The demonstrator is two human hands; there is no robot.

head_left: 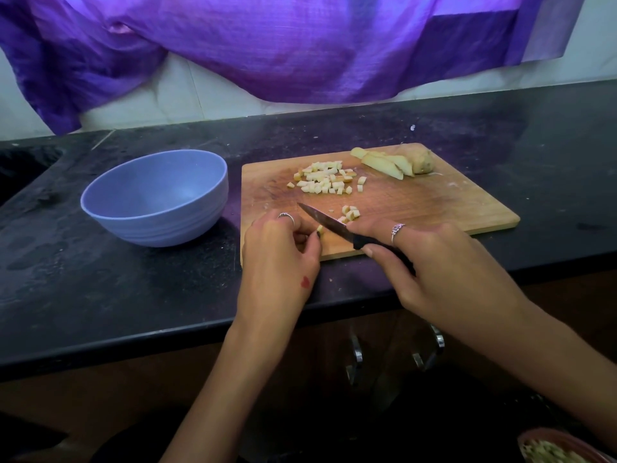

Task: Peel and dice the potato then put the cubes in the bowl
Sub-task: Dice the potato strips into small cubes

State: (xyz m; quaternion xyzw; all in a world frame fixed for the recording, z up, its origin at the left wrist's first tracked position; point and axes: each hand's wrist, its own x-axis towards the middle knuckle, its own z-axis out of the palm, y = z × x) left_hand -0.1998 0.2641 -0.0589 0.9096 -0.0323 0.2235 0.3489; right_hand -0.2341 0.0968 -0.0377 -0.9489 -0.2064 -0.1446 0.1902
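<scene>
Now the right hand [430,262] grips the black handle of a knife [329,222] over the near edge of the wooden cutting board [434,202]. The left hand [280,252] pinches a small potato piece [319,229] beside the blade. Diced cubes [325,182] lie at the board's middle, potato slices [397,163] at its far edge, and the blue bowl [157,195] stands left of it.

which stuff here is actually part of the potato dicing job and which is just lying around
Part of the job:
- wooden cutting board
- black-handled knife, gripped by the right hand
- small potato piece, pinched by the left hand
- pile of diced potato cubes
- uncut potato slices
- empty blue bowl

Just lying about:
- purple cloth
- reddish dish
</scene>
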